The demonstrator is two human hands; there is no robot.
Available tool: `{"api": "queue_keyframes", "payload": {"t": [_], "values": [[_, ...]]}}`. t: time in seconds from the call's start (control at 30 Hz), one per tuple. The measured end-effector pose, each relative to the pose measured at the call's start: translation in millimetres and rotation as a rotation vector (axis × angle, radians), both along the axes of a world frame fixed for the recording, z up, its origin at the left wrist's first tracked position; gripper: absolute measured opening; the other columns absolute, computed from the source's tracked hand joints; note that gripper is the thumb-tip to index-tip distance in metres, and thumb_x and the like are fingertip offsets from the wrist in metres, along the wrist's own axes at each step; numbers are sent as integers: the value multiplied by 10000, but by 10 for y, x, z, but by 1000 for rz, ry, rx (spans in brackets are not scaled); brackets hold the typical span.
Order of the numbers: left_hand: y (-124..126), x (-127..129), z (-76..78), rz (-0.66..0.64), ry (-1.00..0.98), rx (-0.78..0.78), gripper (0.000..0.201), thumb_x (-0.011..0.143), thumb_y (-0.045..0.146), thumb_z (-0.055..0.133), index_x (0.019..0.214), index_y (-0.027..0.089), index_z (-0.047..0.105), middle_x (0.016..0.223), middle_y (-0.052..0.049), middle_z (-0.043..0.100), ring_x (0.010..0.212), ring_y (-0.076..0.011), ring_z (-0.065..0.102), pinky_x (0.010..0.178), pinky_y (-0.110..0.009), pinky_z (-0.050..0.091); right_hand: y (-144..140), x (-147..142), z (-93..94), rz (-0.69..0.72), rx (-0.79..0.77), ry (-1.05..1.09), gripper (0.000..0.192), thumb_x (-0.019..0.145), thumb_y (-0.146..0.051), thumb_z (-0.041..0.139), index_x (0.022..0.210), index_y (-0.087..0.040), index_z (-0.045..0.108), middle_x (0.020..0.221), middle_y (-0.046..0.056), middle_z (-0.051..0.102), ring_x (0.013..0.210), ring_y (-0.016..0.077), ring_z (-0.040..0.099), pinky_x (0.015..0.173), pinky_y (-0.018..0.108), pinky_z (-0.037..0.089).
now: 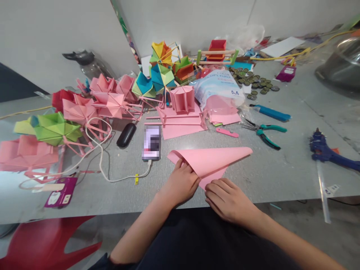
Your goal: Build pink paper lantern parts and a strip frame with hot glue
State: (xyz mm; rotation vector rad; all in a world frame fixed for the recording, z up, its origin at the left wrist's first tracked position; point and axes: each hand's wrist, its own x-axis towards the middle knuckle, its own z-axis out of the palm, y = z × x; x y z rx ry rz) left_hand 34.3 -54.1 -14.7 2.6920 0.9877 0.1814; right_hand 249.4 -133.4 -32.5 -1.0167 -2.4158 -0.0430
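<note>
A sheet of pink paper [213,159] lies on the table in front of me, curled over into a cone shape that narrows to the right. My left hand [184,183] is at its left side, with the fingertips tucked under the curled-over layer and partly hidden. Close by, my right hand [226,197] has its fingers bent together on the sheet's near corner, which they hold at the table edge. Beyond the sheet lies a pink utility knife [227,132].
Pink folded-paper models [109,101] and a green one [57,127] crowd the left. A charging phone [151,144] lies near the sheet. Further right are pliers [261,131], a blue-handled cutter [271,112], bottle caps [253,80] and a glue gun [323,150]. A paper pack [219,88] stands behind.
</note>
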Motion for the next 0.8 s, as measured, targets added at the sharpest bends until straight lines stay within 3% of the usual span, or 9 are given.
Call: {"api": "queue_keyframes", "payload": {"t": [0.2, 0.33, 0.5, 0.7, 0.8], "values": [[-7, 1, 0, 25, -6, -7, 330, 1070, 395, 652, 1285, 164, 748, 1319, -160, 741, 1339, -360, 622, 1271, -601, 372, -21, 37, -20, 5, -3, -46, 271, 1046, -111, 542, 825, -204, 668, 824, 42, 648, 769, 206, 542, 767, 375, 453], [-11, 16, -51, 20, -38, 39, 307, 1092, 334, 591, 1311, 174, 736, 1327, -162, 738, 1323, -360, 626, 1215, -594, 430, -29, 49, -33, -16, 3, -41, 244, 1036, -122, 559, 838, -205, 676, 822, 42, 636, 759, 201, 520, 761, 370, 431], [-5, 20, -158, -48, -116, 140, 327, 1067, 154, 536, 1325, 151, 736, 1343, -183, 740, 1322, -366, 638, 1165, -603, 477, -16, 39, -32, -67, -17, -9, 210, 1053, -163, 570, 890, -192, 700, 810, 38, 636, 767, 207, 548, 748, 374, 432], [-5, -36, -174, -48, -278, 356, 254, 1081, 318, 632, 1222, 154, 766, 1273, -175, 760, 1260, -375, 664, 1127, -618, 522, 2, 45, -6, -124, -57, 51, 155, 1052, -164, 582, 1036, -170, 735, 992, 91, 730, 907, 243, 643, 814, 386, 515], [-13, -58, -127, -22, -328, 414, 213, 1084, 297, 624, 1171, 178, 777, 1257, -166, 763, 1247, -352, 673, 1127, -593, 537, 48, 45, 22, -120, -61, 50, 182, 1065, -187, 573, 1140, -155, 735, 1040, 106, 748, 946, 256, 674, 840, 393, 554]]}}
